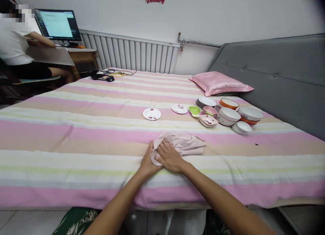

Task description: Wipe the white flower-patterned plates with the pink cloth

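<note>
A pale pink cloth (189, 143) lies bunched on the striped bedspread in front of me. My left hand (148, 162) grips the cloth's left side from below, its thumb pointing up and its other fingers hidden. My right hand (170, 156) presses on the cloth from above, fingers bent together over it, touching the left hand. Whether anything is wrapped in the cloth is hidden. Beyond my hands, a white plate with red flowers (151, 114) rests flat on the bed. A similar plate (179, 108) lies to its right, beside a green leaf-shaped dish (194, 111).
Right of the dishes stand a pink bowl (209, 110), a squarish bowl (208, 120), stacked plates (206, 101) and larger bowls (229, 114). A pink pillow (220, 82) lies near the grey headboard (269, 70). Black gear and cables (101, 75) sit far left; a person (15, 42) sits at a desk.
</note>
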Available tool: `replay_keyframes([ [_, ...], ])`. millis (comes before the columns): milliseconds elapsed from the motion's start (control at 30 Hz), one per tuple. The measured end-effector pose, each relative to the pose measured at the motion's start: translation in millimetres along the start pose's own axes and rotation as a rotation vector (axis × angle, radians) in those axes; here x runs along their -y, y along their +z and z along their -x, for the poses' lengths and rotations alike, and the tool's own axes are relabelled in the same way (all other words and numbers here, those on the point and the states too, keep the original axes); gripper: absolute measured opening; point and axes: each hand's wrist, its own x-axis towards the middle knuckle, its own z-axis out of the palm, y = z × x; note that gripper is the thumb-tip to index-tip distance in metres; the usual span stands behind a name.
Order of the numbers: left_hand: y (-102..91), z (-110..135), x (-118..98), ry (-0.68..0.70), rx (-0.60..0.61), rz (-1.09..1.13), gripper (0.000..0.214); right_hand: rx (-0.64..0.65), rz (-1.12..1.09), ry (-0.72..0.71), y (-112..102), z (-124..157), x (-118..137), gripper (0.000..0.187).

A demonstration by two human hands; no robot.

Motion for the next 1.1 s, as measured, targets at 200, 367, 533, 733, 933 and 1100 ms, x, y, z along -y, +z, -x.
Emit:
replay_keyframes([
  [200, -4.3, -12, 10, -0.083, 0.151, 0.379, 0.113, -0.033, -0.004, 0.166, 4, -24, -16, 0.068],
  [367, -3.1, -18, 9, -0.149, 0.096, 0.534, 0.115, 0.019, 0.015, 0.289, 2, -18, -31, 0.068],
  [533, -10.9, -18, -8, -0.315, 0.049, 0.689, 0.084, 0.054, -0.042, 0.256, -2, 18, -34, 0.061],
  [733, -6.9, -19, -24, -0.410, 0.032, 0.941, 0.037, 0.106, -0.158, 0.089, -21, 72, -20, 0.052],
  [933, -10.0, -20, -29, -0.507, 0.098, 1.050, 0.052, 0.178, -0.204, -0.134, -35, 70, -3, 0.047],
  [1100, -13.4, -16, -28, -0.500, 0.175, 1.167, 0.066, 0.104, -0.030, -0.191, -18, 32, 6, 0.042],
])
